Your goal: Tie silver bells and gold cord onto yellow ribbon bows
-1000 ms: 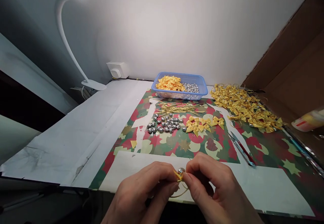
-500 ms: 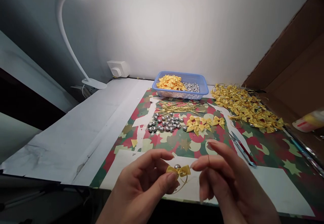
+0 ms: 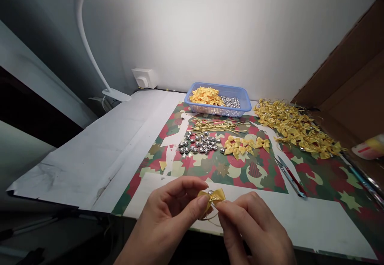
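Observation:
Between the thumb and fingers of my left hand (image 3: 177, 209) is a yellow ribbon bow (image 3: 219, 195). A small silver bell (image 3: 210, 192) shows at the bow's upper side, and a thin gold cord (image 3: 213, 218) loops below it. My right hand (image 3: 255, 225) is closed in a pinch at the bow's lower right edge. Its fingertips hide whether they grip ribbon or cord. Beyond my hands lie loose silver bells (image 3: 199, 143), several yellow bows (image 3: 240, 147) and a bundle of gold cords (image 3: 219, 126).
A blue basket (image 3: 247, 107) of bows and bells stands against the wall. At right are a heap of corded bows (image 3: 295, 127) and red-handled snips (image 3: 295, 183). White paper (image 3: 324, 217) covers the near edge; a clip lamp (image 3: 85, 37) rises at left.
My right hand has come in from the right, its spread fingers now pinched against the bow. My left hand keeps its hold. The camera view has shifted slightly.

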`<state>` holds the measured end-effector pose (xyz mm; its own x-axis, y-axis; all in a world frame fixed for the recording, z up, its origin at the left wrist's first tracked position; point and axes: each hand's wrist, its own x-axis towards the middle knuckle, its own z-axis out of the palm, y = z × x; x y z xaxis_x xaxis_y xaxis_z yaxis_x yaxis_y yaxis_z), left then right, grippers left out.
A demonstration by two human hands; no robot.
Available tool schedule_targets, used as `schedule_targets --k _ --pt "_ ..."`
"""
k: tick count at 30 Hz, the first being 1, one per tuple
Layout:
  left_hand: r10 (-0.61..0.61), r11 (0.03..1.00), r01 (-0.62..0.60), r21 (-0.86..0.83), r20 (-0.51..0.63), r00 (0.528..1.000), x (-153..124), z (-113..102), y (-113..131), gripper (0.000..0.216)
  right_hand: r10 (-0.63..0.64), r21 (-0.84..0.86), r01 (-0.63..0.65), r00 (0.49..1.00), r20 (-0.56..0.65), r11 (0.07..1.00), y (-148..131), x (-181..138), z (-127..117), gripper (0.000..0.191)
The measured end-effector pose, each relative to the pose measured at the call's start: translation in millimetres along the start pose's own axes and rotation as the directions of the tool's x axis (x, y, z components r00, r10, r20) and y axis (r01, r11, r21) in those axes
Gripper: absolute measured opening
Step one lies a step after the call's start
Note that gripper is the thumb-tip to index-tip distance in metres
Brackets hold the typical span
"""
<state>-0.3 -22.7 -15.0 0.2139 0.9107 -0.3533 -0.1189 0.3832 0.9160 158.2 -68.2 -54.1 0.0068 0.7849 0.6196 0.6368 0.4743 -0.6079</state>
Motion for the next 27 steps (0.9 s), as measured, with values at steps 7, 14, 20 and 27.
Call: schedule_targets --k 7,14,20,27 --pt "-0.014 1.000 0.014 0.025 -0.016 1.000 -1.8 -1.7 -1.3 0.015 -0.041 -0.002 0.041 0.999 -0.013 0.999 3.4 -2.3 -0.4 0.018" --pt "-0.018 1.000 0.018 -0.008 -0.029 0.999 -2.2 1.4 3.1 0.012 -0.046 -0.008 0.046 0.998 -0.051 0.999 2.5 -2.0 2.4 0.019" --pt "-0.008 1.000 0.009 0.008 -0.042 0.999 -4.8 2.8 3.7 0.012 -0.048 -0.045 0.044 0.996 -0.080 0.998 2.4 -3.6 8.3 0.020" --pt "-0.036 0.999 0.036 -0.031 0.014 0.999 -2.6 4.0 4.7 0.012 0.032 0.008 -0.031 0.993 -0.110 0.999 -1.9 -5.3 16.0 0.017"
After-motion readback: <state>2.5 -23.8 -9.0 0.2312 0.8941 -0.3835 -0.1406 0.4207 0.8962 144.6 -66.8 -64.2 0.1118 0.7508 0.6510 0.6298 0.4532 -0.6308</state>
